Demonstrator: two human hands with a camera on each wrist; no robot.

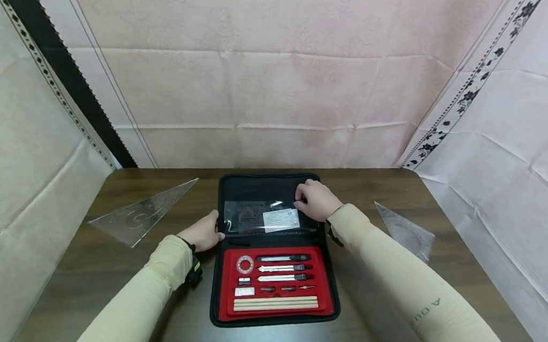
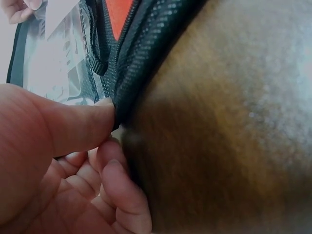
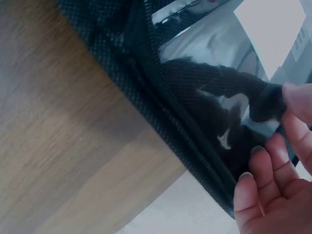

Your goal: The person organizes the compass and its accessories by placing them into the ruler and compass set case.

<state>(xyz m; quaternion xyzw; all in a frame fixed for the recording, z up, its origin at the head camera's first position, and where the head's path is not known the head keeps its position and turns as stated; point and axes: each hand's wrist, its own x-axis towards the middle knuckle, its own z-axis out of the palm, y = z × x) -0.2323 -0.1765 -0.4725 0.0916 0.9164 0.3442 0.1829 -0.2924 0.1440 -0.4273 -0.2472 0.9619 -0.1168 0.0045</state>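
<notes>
The fingers of the right hand (image 1: pixel 318 199) pinched the upper edge of the clear pocket (image 1: pixel 244 216) in the raised-back lid (image 1: pixel 256 187), beside a white label (image 1: pixel 281 220). The left hand (image 1: pixel 202 233) gripped the case (image 1: pixel 276 321) at its left edge, near the fold. The case lay open on the table between the arms, its red tray (image 1: pixel 227 282) filled with drawing tools.

The thin film looked liable to tear or slip if tugged hard at one spot, and a weak left grip could have let the whole case slide. Tipping it might have shaken the small tools loose.

The brown wood-grain table (image 1: pixel 84 277) carried a clear triangle (image 1: pixel 149 210) on either side, well apart from the case. Creased pale cloth (image 1: pixel 267 85) hung behind and along both sides.
</notes>
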